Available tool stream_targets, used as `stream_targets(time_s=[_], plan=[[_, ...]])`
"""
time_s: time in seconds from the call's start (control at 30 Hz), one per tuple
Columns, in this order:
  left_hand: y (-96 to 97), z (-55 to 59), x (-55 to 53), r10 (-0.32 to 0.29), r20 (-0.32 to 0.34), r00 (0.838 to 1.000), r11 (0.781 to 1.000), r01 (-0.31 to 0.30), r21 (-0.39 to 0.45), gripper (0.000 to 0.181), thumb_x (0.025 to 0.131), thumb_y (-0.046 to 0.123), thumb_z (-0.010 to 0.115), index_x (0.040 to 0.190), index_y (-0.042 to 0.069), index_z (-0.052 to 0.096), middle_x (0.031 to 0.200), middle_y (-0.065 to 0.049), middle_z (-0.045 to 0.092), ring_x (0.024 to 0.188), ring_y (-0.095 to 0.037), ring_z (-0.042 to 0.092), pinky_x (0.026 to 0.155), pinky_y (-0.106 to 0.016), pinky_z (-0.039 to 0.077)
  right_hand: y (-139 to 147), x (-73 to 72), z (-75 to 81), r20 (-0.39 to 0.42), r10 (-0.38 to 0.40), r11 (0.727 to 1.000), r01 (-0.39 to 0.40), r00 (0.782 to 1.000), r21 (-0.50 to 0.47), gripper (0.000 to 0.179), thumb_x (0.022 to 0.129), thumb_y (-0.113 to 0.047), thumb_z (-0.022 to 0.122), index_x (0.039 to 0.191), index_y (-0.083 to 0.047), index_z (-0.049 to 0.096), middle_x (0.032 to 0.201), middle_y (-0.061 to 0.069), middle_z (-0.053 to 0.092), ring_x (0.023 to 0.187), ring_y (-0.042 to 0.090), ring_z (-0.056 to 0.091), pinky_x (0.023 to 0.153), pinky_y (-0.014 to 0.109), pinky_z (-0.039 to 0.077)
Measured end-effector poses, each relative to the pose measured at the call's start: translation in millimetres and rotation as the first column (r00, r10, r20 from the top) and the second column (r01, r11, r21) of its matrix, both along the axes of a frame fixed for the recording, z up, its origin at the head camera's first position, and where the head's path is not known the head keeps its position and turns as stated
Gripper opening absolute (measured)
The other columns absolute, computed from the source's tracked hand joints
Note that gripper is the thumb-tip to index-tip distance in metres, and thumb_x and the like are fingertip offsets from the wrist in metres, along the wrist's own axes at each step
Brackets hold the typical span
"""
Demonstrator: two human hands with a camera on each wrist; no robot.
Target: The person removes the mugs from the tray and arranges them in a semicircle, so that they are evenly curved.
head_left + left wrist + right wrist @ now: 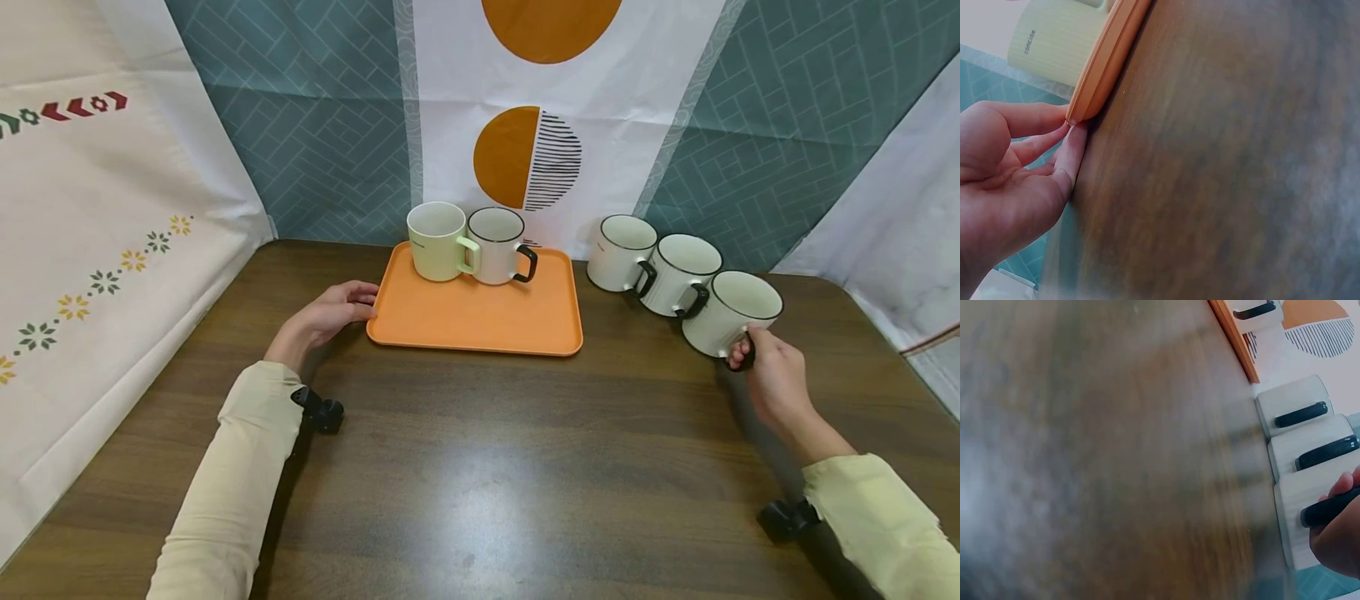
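Observation:
An orange tray [480,321] lies on the wooden table, carrying a pale green mug [431,258] and a white mug with a black handle [495,250]. My left hand [333,312] pinches the tray's left edge; the left wrist view shows fingertips and thumb [1071,153] together at its rim. On the right, my right hand [776,375] grips the black handle [1329,509] of the rightmost white mug [723,317], fingers curled round it. That mug is upright, close beside another white mug [675,279].
A third black-handled white mug [618,254] stands at the row's left end, just right of the tray. Behind the table [480,467] hangs a patterned teal and white cloth [315,125]. Another white cloth [97,250] drapes along the left side.

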State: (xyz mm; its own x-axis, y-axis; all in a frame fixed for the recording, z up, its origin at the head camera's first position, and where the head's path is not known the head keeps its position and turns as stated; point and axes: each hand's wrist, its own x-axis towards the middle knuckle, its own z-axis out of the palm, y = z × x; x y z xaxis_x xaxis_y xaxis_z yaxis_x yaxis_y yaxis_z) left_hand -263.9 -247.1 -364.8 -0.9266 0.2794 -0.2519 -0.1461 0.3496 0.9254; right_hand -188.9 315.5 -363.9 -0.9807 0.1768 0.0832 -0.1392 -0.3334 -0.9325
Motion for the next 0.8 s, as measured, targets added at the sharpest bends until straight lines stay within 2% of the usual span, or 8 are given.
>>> stream_targets(time_s=[0.4,0.53,0.7,0.8], plan=[[-1.3,-1.3,-0.7,0.007,0.008,1.000,1.000,-0.007,-0.003,0.056,0.097,-0.001,0.049,0.146,-0.009,0.024,0.142,-0.028,0.033,0.124,-0.035,0.038,0.109,-0.047,0.030,-7,0.3,3.4,0.044,-0.016,0.999,0.014,0.999,0.038,0.038,0.102,-0.010,0.044,0.066,-0.001,0.053,0.066,0.003,0.050,0.063,0.012,0.052,0.059,0.020,0.048],[-1.4,-1.6,-0.7,0.008,0.010,1.000,1.000,-0.008,-0.006,0.056,0.097,-0.001,0.049,0.146,-0.009,0.024,0.142,-0.028,0.033,0.124,-0.035,0.038,0.109,-0.047,0.030,-5,1.7,6.4,0.076,-0.018,0.993,0.009,0.997,0.115,0.039,0.102,-0.014,0.045,0.066,-0.002,0.055,0.066,0.002,0.056,0.065,0.011,0.055,0.063,0.018,0.048],[-1.1,-1.0,-0.5,0.008,0.011,1.000,1.000,-0.008,-0.008,0.056,0.097,-0.001,0.049,0.146,-0.009,0.023,0.142,-0.028,0.032,0.124,-0.035,0.038,0.109,-0.047,0.031,4,7.5,12.6,0.168,-0.063,0.955,0.010,0.984,0.296,0.039,0.100,-0.028,0.051,0.069,-0.011,0.066,0.068,-0.006,0.062,0.068,0.005,0.056,0.062,0.017,0.042],[-0.1,1.0,-0.2,0.009,0.011,1.000,1.000,-0.009,-0.003,0.056,0.097,-0.001,0.049,0.146,-0.009,0.024,0.141,-0.027,0.033,0.123,-0.034,0.038,0.108,-0.046,0.031,8,10.8,16.6,0.199,-0.135,0.920,0.049,0.971,0.388,0.036,0.098,-0.032,0.054,0.069,-0.018,0.069,0.067,-0.008,0.061,0.065,0.004,0.054,0.058,0.016,0.042]])
